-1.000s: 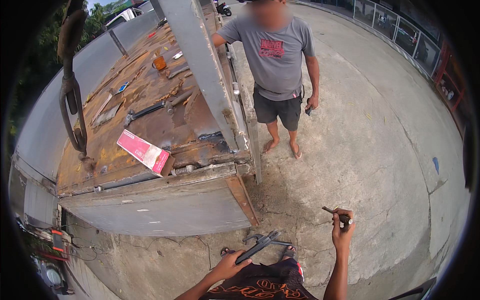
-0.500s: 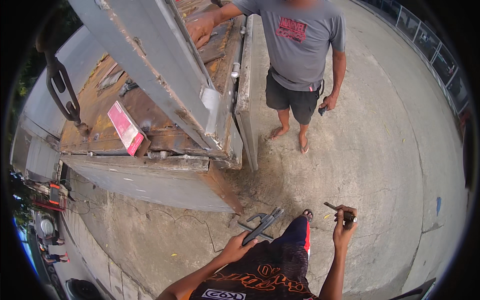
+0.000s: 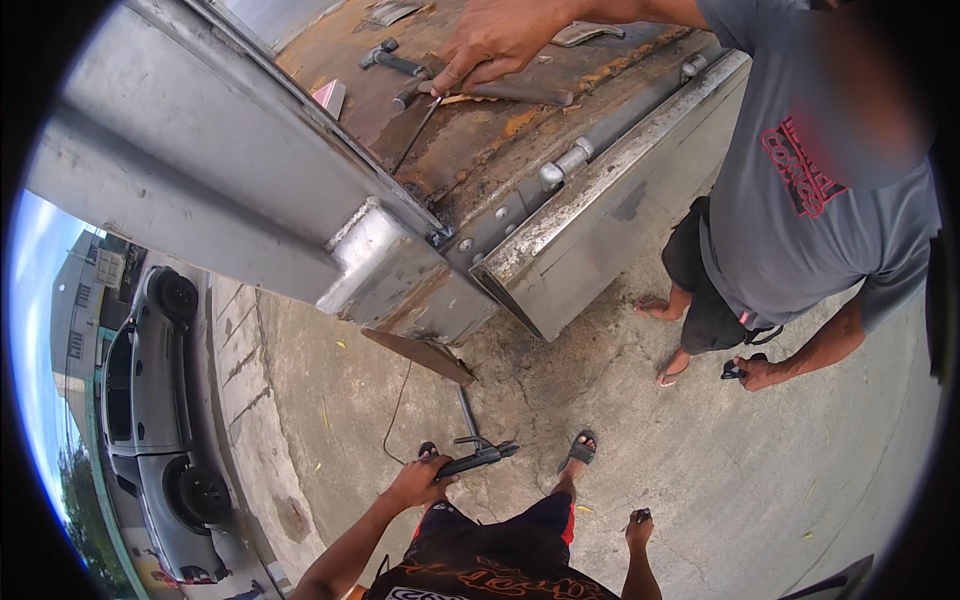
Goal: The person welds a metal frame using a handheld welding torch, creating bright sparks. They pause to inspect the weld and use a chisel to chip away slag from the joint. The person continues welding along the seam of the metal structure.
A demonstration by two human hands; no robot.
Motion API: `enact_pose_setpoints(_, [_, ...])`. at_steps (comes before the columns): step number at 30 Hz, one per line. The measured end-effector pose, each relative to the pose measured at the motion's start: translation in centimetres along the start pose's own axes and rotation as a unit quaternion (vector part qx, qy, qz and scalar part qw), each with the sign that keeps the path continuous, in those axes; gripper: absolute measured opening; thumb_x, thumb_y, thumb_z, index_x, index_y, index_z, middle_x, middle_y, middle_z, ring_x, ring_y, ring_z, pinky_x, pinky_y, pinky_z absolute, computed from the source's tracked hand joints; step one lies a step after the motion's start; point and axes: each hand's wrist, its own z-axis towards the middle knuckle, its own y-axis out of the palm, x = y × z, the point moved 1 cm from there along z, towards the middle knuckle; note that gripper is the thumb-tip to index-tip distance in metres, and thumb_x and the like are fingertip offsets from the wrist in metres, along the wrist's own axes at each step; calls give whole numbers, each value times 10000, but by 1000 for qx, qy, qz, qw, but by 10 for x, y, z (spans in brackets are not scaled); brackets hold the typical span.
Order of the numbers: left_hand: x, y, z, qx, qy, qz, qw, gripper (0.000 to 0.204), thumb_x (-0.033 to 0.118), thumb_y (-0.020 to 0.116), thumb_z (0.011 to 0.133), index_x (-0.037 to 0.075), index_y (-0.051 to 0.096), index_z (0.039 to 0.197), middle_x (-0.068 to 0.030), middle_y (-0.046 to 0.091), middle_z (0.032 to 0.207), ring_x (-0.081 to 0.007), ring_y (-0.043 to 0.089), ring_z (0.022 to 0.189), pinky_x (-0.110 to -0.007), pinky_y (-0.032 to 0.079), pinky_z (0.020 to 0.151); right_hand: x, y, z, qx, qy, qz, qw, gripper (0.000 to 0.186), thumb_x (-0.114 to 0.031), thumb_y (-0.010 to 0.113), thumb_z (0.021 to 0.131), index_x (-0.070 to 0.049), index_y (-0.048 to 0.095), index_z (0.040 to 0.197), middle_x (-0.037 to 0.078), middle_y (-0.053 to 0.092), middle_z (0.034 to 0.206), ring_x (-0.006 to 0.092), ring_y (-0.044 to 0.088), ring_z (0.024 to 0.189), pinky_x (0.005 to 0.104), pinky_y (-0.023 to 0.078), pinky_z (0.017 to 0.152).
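Note:
My left hand (image 3: 416, 484) is closed round the handle of a black welding electrode holder (image 3: 480, 459), whose jaws point right. No rod shows in the jaws. Lower right, my right hand (image 3: 638, 532) is closed on a small dark thing, too little of it visible to name. Ahead stands a grey metal frame with a post (image 3: 240, 150) and a rusty plate (image 3: 480, 140). Over the plate, a co-worker's hand (image 3: 500, 45) reaches in from the right. A thin dark rod (image 3: 418, 135) runs from near that hand's fingertips toward the post's foot.
Two hammers lie on the plate, one dark-handled (image 3: 395, 62), the other brown-handled (image 3: 520, 93). A pink-and-white box (image 3: 329, 97) lies behind the post. A hinged metal panel (image 3: 620, 210) hangs at the frame's side. The co-worker (image 3: 800, 230) stands right; a grey pickup (image 3: 150, 400) is far left.
My view has turned right and moved nearer the frame's corner. My left hand still grips the electrode holder; my right hand is lower in view. The co-worker's reaching hand now appears over the hammers.

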Motion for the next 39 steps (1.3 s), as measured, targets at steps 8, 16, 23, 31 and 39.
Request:
enact_pose_setpoints(8, [36, 13, 25, -10, -36, -25, 999, 429, 416, 611, 960, 69, 596, 1212, -178, 706, 1006, -389, 679, 927, -480, 533, 815, 160, -9, 8, -210, 65, 86, 972, 206, -211, 686, 902, -25, 633, 971, 103, 653, 706, 210, 594, 553, 355, 459, 469])
enact_pose_setpoints(16, [36, 15, 46, -32, -95, -49, 994, 432, 419, 607, 962, 75, 591, 1224, -176, 703, 999, -389, 670, 959, -490, 519, 835, 131, -8, 24, -259, 27, -13, 966, 287, -332, 560, 993, -65, 652, 1045, 113, 664, 823, 262, 595, 703, 386, 495, 629])
enact_pose_setpoints(23, [25, 14, 35, 7, -96, -56, 994, 423, 419, 613, 958, 71, 602, 1200, -180, 701, 985, -397, 667, 935, -492, 519, 817, 78, -8, 51, -233, 23, -50, 971, 333, -364, 541, 1000, -63, 668, 937, 117, 682, 815, 293, 629, 740, 413, 517, 703])
enact_pose_setpoints(31, [-4, 11, 8, -19, -77, -55, 995, 452, 408, 630, 947, 50, 602, 1221, -182, 698, 1046, -393, 667, 974, -473, 525, 835, -27, 2, 61, -101, 31, -132, 986, 373, -385, 659, 927, -26, 679, 828, 121, 712, 757, 305, 686, 732, 428, 525, 756])
enact_pose_setpoints(39, [-63, 24, 13, 14, -27, -48, 998, 460, 429, 611, 957, 65, 584, 1236, -191, 697, 979, -420, 671, 909, -497, 525, 770, -135, 62, 71, -8, -43, 180, 983, 482, -396, 544, 1014, 2, 671, 774, 67, 574, 573, 119, 534, 514, 311, 387, 502])
